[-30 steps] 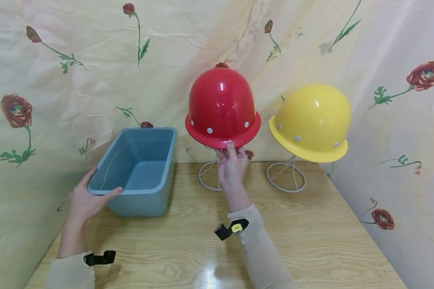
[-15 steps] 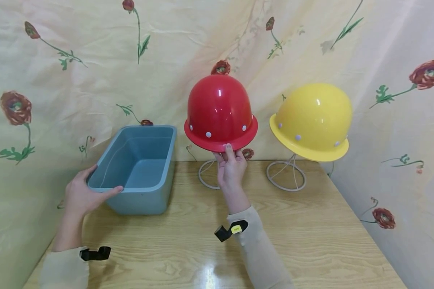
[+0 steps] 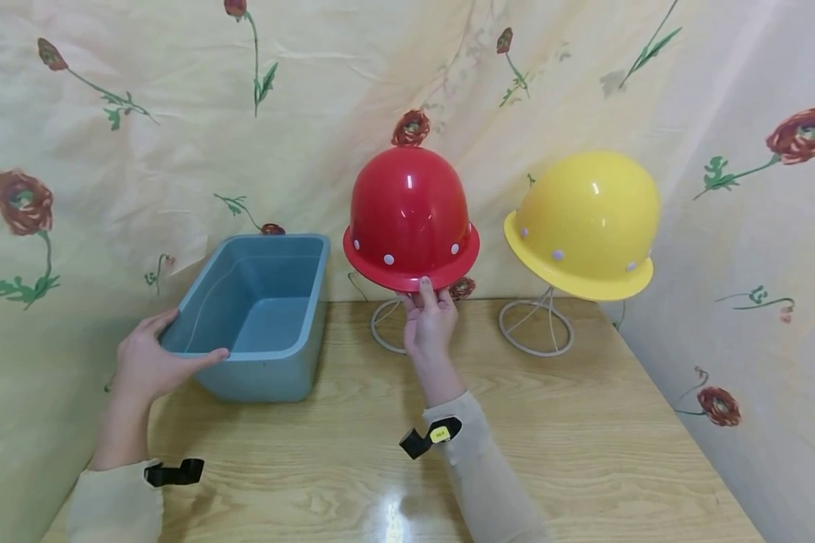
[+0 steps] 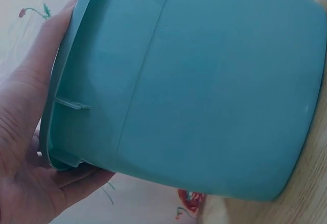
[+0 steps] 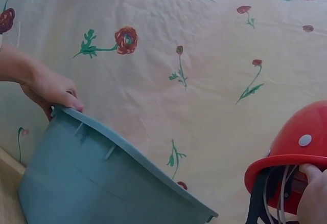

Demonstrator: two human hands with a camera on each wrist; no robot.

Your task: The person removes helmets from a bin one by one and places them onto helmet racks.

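My right hand (image 3: 431, 326) pinches the front brim of a red hard hat (image 3: 407, 215), thumb on top and fingers underneath. The hat is up over a round wire stand (image 3: 382, 339) at the back of the table. In the right wrist view, dark straps (image 5: 259, 196) and pale cords show beneath its brim. My left hand (image 3: 151, 360) grips the near left corner of a blue-grey plastic bin (image 3: 261, 377), the thumb lying along the front rim. From the left wrist view, fingers curl under the bin's lip and its outer wall (image 4: 204, 81) fills the picture.
A yellow hard hat (image 3: 591, 226) hangs tilted on a second wire stand (image 3: 536, 351) at the right. Flower-printed cloth (image 3: 312, 90) hangs behind and beside the wooden table (image 3: 584, 452). Each wrist wears a small black camera (image 3: 173, 473).
The red hard hat has come down slightly and a little to the left with my right hand. My left hand keeps its grip on the bin while its wrist shifts slightly left.
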